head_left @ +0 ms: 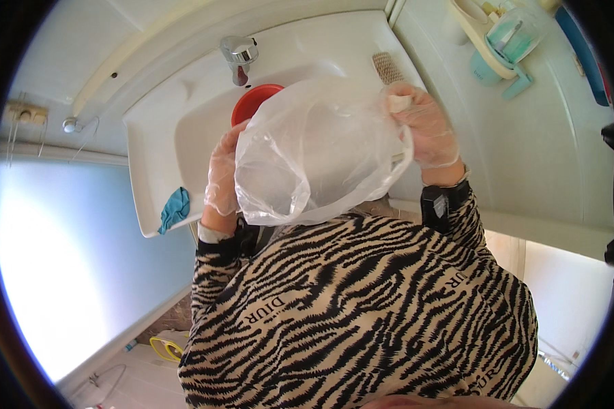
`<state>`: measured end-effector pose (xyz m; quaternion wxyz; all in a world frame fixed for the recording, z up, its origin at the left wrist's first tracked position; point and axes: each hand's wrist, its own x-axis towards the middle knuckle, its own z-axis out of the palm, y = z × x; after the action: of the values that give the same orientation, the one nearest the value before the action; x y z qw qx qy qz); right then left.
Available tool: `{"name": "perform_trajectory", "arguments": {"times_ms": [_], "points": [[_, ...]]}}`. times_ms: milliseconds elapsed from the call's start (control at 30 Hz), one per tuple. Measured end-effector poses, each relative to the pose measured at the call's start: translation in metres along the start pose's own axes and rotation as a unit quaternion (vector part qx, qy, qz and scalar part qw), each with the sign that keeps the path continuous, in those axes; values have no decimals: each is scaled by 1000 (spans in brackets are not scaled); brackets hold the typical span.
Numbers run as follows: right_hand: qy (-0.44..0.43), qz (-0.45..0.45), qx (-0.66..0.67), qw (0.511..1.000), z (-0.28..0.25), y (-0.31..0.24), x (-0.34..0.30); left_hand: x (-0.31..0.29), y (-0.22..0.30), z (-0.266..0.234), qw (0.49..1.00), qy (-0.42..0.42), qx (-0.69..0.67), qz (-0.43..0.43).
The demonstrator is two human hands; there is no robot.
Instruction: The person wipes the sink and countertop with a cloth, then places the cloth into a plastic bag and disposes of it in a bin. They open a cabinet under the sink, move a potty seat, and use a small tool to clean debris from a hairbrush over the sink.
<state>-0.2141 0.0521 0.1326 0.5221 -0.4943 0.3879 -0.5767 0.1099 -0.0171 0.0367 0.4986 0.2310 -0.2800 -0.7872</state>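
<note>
A large translucent white plastic bag (314, 146) is spread out between my two hands above the front of the sink. My left hand (220, 178), in a clear disposable glove, grips the bag's left edge, its fingertips partly hidden by the plastic. At the upper right, my right hand (430, 136), gloved the same way, has its fingers closed on the bag's edge, with a small white patch showing at the fingertips. A pale strip like a rim or handle curves below that hand; I cannot tell whether something is inside the bag. Behind it, a red basin (254, 102) is partly covered.
The white sink (150, 129) has a chrome faucet (239, 56) at the back. A hairbrush (387, 69) lies on its right ledge, a teal cloth (175, 208) on its front left corner. A wall holder (494, 51) with a cup is at upper right; a yellow-rimmed item (168, 347) stands lower left.
</note>
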Motion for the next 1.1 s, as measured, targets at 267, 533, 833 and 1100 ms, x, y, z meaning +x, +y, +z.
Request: {"name": "perform_trajectory", "arguments": {"times_ms": [267,533,833,1100], "points": [[-11,61,-181,981,8,-11,24,-21,-42,-15,983,-26,-180,-11],[-9,93,-178,980,11,-18,25,-15,-50,-2,973,-9,-216,-75],[76,107,-211,969,11,24,2,-31,-40,-38,987,107,86,-81],[96,100,-52,989,22,46,-4,-20,-35,-60,989,81,2,-126]]}}
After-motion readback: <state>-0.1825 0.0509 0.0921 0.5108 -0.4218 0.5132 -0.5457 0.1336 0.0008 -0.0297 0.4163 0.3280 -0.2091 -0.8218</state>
